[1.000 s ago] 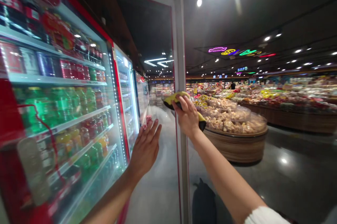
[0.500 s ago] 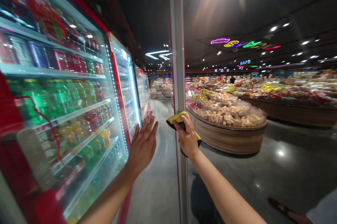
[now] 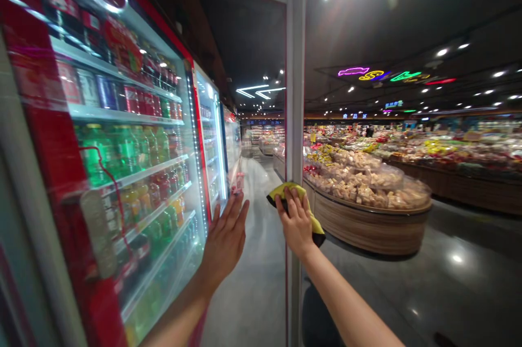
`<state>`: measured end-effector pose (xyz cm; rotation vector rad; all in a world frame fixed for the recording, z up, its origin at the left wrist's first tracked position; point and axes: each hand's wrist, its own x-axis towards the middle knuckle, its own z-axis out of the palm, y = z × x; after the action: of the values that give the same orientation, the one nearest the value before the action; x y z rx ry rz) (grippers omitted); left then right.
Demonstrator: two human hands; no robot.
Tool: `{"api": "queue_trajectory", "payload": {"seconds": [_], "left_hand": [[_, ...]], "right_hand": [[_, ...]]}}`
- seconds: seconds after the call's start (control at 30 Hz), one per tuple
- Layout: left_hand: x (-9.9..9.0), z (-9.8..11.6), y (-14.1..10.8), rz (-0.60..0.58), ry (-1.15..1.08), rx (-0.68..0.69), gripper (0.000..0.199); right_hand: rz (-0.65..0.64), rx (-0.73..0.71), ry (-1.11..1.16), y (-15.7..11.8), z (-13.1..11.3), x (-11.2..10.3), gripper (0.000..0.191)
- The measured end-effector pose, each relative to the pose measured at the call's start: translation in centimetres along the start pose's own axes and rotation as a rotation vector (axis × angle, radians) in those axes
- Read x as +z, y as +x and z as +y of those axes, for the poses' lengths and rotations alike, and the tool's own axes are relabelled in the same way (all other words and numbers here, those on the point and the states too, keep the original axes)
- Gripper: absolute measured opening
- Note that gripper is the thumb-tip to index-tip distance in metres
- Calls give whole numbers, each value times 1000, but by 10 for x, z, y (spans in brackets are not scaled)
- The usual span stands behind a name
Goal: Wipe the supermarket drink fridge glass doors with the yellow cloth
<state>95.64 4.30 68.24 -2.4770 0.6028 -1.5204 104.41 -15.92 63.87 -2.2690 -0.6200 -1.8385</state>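
A glass door with a pale grey frame [image 3: 295, 91] stands open in front of me. My left hand [image 3: 227, 235] lies flat against the glass, fingers stretched and holding nothing. On the door's right frame edge, my right hand [image 3: 296, 222] presses a yellow and black cloth [image 3: 317, 223] with its fingers spread over it. The cloth reaches past both sides of the frame bar. Part of it is hidden under my palm.
To the left, a red drinks cooler [image 3: 53, 173] holds bottles and cans on lit shelves, with a red cord [image 3: 110, 175] hanging across. A round wood-sided display [image 3: 375, 227] of packed goods stands to the right. More coolers line the left side.
The view has shifted left, so the door and cooler appear farther right. My right hand has flattened out over the cloth, which covers more of the frame. My left hand stays on the glass.
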Motion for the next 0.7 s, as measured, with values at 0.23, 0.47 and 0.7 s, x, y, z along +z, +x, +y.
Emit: {"api": "queue_trajectory", "payload": {"seconds": [0.23,0.47,0.7], "left_hand": [[-6,0,7,-10,7,-33,77],[-17,-10,-20,-19,23,-62,75],[-15,-18,-30,-38,24,-100,76]], "right_hand": [[-38,169,65,122,-6,4,65],[-117,133,23,-7,-32,3,78],[-105,222,79,37,-34,8,72]]}}
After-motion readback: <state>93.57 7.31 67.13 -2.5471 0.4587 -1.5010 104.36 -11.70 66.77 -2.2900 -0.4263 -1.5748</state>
